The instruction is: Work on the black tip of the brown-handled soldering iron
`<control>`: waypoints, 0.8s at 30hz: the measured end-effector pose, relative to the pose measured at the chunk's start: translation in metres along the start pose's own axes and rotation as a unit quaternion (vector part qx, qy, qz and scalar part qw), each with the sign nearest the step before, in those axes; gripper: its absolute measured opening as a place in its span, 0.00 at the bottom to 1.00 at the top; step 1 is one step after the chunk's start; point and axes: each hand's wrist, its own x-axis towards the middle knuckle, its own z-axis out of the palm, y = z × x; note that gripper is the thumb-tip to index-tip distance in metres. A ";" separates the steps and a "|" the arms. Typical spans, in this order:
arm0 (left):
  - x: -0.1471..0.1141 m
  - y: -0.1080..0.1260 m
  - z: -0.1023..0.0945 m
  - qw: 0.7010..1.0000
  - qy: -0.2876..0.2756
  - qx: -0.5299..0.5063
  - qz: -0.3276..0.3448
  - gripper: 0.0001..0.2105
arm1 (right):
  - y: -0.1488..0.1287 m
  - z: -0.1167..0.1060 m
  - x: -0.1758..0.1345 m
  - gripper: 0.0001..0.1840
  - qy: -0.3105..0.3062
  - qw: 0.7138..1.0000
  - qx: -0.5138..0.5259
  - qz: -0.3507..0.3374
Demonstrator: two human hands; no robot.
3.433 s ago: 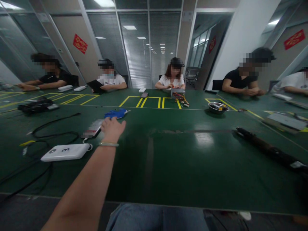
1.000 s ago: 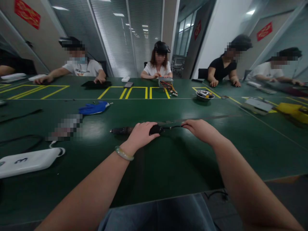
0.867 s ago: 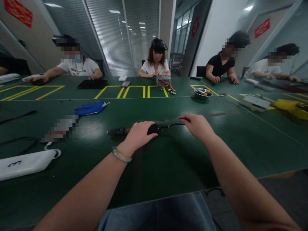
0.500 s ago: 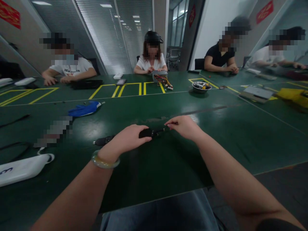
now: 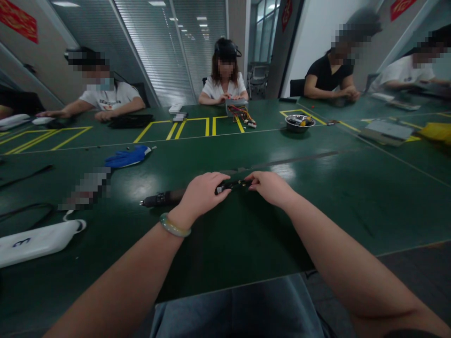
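A dark, slim electric screwdriver (image 5: 165, 198) lies across the green table, its metal tip pointing left. My left hand (image 5: 202, 193) is closed around its rear part, hiding the middle. A black end with a small white label (image 5: 220, 189) shows between the left thumb and fingers. From there a short black cable (image 5: 235, 185) with small shiny metal bits runs right. My right hand (image 5: 269, 185) is closed in a pinch at the cable's far end; its fingertips partly hide what they grip.
To the left are a blue glove (image 5: 127, 157), a white power bank marked 3 (image 5: 38, 243) and black cables (image 5: 28, 213). Across the table sit several people, one behind a grey box with coloured wires (image 5: 237, 107). A metal bowl of parts (image 5: 299, 123) stands at the back right.
My left hand has slid right along the screwdriver, baring more of its body. The right hand has stayed near the cable end, its fingers closer around it. The camera view has shifted slightly.
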 end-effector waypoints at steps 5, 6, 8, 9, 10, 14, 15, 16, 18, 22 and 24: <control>-0.001 0.009 0.009 1.000 -0.003 0.026 -0.007 0.13 | -0.005 0.006 0.000 0.08 0.025 0.999 -0.028 0.007; -0.001 0.010 0.010 0.999 -0.001 0.031 -0.008 0.12 | -0.006 0.009 0.001 0.07 0.034 0.999 -0.032 0.005; 0.000 0.010 0.011 0.999 0.000 0.042 -0.008 0.11 | -0.007 0.014 0.002 0.07 0.055 0.998 -0.034 -0.006; 0.000 0.010 0.012 0.999 0.000 0.047 -0.007 0.11 | -0.008 0.016 0.003 0.06 0.067 0.997 -0.034 -0.013; 0.000 0.010 0.013 0.999 0.002 0.051 -0.005 0.11 | -0.008 0.019 0.004 0.06 0.081 0.996 -0.034 -0.023; 0.001 0.008 0.012 0.999 0.011 0.036 0.015 0.11 | -0.009 0.024 0.005 0.05 0.128 0.990 -0.033 -0.045; 0.001 0.007 0.011 0.999 0.011 0.028 0.019 0.11 | -0.009 0.024 0.005 0.05 0.131 0.990 -0.031 -0.045; 0.000 0.006 0.010 0.999 0.012 0.020 0.021 0.10 | -0.010 0.024 0.004 0.05 0.132 0.990 -0.029 -0.045; 0.000 0.006 0.009 1.000 0.011 0.008 0.021 0.10 | -0.010 0.024 0.003 0.05 0.126 0.990 -0.025 -0.049; -0.002 0.005 0.008 1.000 0.012 -0.008 0.014 0.10 | -0.011 0.024 0.002 0.05 0.118 0.991 -0.029 -0.057; -0.002 0.005 0.008 1.000 0.012 -0.014 0.012 0.10 | -0.013 0.024 0.001 0.05 0.117 0.991 -0.033 -0.056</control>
